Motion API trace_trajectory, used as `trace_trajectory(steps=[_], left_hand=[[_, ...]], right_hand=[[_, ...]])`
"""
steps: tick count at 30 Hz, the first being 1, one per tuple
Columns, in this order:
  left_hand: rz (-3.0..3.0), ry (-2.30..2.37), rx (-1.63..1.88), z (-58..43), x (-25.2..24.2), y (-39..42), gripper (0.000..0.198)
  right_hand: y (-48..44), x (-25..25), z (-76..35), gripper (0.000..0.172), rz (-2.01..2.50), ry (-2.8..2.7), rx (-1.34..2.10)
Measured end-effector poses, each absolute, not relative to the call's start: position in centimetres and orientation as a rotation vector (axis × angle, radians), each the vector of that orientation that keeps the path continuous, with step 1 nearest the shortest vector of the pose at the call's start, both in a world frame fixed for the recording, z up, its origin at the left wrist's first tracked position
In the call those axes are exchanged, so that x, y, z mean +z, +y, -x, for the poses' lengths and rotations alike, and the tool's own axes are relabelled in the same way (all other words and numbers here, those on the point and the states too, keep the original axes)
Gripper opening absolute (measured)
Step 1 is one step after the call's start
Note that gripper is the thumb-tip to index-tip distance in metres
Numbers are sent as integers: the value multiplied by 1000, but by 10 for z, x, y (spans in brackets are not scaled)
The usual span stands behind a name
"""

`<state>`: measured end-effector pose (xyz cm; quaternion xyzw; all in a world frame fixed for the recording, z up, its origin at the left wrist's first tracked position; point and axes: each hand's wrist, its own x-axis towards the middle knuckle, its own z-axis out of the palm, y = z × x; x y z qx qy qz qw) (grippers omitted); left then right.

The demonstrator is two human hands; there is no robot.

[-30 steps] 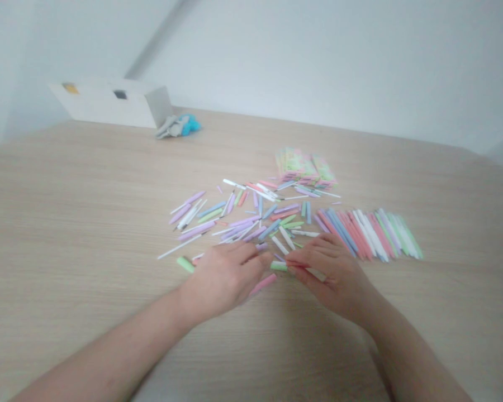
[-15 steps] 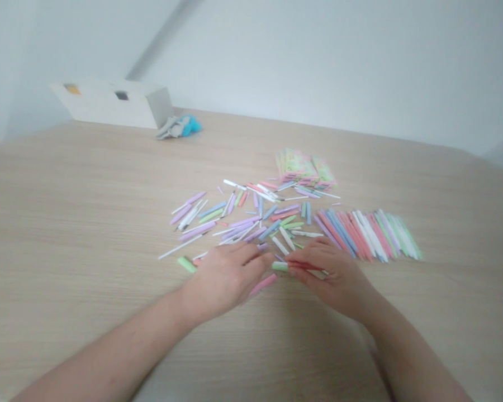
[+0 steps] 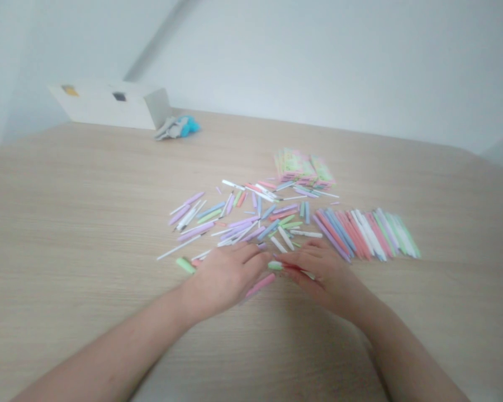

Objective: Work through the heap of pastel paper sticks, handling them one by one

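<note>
My left hand rests low over the near edge of a scatter of pastel pen parts, its fingers curled together and their tips hidden. A pink pen part lies just below its thumb. Close by on the right, my right hand is closed, with a slim red pen-like stick between thumb and fingers. A short green piece shows between the two hands; I cannot tell which hand touches it. Blur hides the fingertips.
Right of the scatter lies a slanted row of pastel pens. Behind it stand stacked colourful packets. A white box and a crumpled grey and blue item sit at the far left, near the wall, on the wooden table.
My right hand has shifted left, nearer my left hand, bringing the red stick with it. The left hand has barely moved. More of the pen row's left end shows.
</note>
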<state>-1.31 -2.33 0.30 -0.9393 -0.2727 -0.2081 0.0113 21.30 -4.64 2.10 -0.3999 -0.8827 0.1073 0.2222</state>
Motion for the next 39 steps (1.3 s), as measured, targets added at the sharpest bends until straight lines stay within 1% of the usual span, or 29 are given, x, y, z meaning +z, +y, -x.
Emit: trace_trajectory(steps=[3, 6, 9, 12, 18, 22, 27, 31, 34, 39], left_hand=[[2945, -875, -614, 14, 4, -24, 23], [2958, -873, -611, 14, 5, -25, 22], [2962, -858, -656, 14, 7, -26, 24], [2964, -852, -701, 15, 8, -26, 24], [2939, -835, -841, 15, 6, -28, 22], [2948, -823, -881, 14, 6, -28, 22], [2997, -825, -916, 14, 10, -28, 27], [3014, -820, -921, 15, 11, -29, 27], [3016, -817, -921, 15, 9, -28, 26], [2983, -795, -929, 15, 8, -29, 26]], right_hand=[[-48, 22, -212, 20, 1206, -2346, 370], [-48, 23, -212, 13, 1273, -2243, 434], [-49, 24, -210, 6, 1256, -2206, 456], [-50, 26, -208, 3, 1220, -2150, 459], [-48, 26, -208, 10, 1155, -2102, 433], [-48, 28, -210, 10, 1095, -2135, 446], [-51, 35, -212, 19, 1055, -2180, 530], [-54, 36, -214, 13, 1182, -2097, 631], [-55, 35, -214, 11, 1193, -2087, 710], [-54, 37, -212, 12, 1195, -2074, 659]])
